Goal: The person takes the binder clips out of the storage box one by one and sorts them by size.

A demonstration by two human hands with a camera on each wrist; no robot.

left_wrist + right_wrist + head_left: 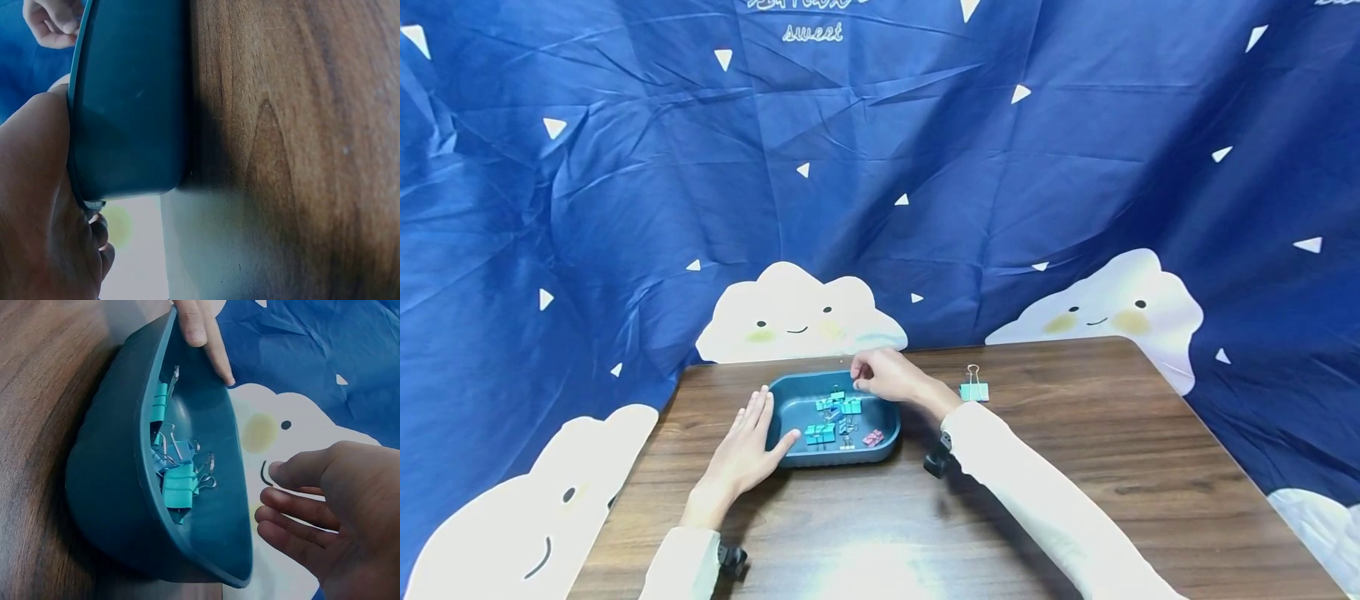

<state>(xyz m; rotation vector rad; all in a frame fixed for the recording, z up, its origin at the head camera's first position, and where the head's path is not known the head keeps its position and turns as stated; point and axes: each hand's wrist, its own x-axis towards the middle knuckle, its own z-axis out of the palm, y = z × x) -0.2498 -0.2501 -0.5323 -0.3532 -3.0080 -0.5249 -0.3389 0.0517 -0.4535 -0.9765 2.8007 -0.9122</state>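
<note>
A dark teal plastic bin stands on the table with several binder clips inside. My left hand rests on its left rim with straight fingers, the thumb over the near-left corner. Above the bin's far right side hovers my right hand, its fingers loosely bent. In the right wrist view, nothing shows between the thumb and fingertips. Inside the bin, turquoise binder clips and blue ones lie heaped together, while pink clips sit near the front right corner.
One larger mint-green binder clip stands on the wooden table, right of the bin and beyond the right forearm. Behind the table's far edge hangs a blue cloth printed with white clouds and triangles.
</note>
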